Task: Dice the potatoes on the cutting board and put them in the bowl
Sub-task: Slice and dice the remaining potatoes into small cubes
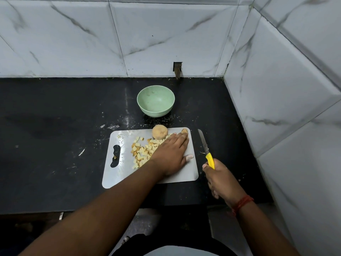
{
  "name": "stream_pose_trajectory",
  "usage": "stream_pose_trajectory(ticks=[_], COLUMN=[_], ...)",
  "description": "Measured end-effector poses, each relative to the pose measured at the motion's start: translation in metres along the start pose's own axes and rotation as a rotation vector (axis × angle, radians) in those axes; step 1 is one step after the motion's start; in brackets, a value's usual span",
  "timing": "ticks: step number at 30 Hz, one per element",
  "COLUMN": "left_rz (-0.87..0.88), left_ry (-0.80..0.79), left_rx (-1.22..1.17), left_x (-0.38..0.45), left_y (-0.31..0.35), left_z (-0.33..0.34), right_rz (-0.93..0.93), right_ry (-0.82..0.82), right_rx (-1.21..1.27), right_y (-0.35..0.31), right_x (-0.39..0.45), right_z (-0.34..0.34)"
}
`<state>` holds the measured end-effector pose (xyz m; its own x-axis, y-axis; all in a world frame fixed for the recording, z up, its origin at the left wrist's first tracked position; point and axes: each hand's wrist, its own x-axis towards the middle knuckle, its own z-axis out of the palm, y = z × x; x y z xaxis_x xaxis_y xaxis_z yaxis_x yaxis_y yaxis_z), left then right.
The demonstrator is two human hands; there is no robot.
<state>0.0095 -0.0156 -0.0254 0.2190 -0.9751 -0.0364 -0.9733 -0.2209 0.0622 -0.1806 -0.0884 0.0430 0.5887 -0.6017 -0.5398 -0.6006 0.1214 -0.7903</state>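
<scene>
A grey cutting board (118, 174) lies on the black counter. A pile of diced potato pieces (142, 150) covers its middle. A whole round potato (159, 132) sits at the board's far edge, and a second potato (185, 131) shows at the far right corner. My left hand (170, 154) lies flat over the board with straight fingers reaching to that second potato. To the right of the board, my right hand (221, 179) grips the yellow handle of a knife (205, 148), blade pointing away. The empty green bowl (156, 101) stands beyond the board.
A tiled wall runs along the back and the right side, forming a corner. The black counter (46, 126) stretches wide to the left, with small scraps and wet marks. Its front edge lies just below the board.
</scene>
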Motion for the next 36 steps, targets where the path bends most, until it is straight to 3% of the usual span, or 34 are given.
stream_pose_trajectory(ticks=[3,12,26,36], left_rz=[-0.064,0.045,0.055,0.045], left_ry=[-0.068,0.079,0.217,0.211], left_rx=[0.091,0.039,-0.030,-0.025], left_x=[0.014,-0.012,-0.031,-0.032], left_y=[0.012,0.035,0.021,0.018], left_z=[-0.007,0.008,0.031,0.037], right_rz=[-0.003,-0.011,-0.015,0.011], right_ry=[0.005,0.009,0.008,0.008], right_rx=[0.003,-0.030,-0.555,-0.646], right_y=[0.002,0.010,0.001,-0.007], right_x=[-0.001,0.003,0.030,0.043], right_z=[-0.002,-0.006,0.010,0.018])
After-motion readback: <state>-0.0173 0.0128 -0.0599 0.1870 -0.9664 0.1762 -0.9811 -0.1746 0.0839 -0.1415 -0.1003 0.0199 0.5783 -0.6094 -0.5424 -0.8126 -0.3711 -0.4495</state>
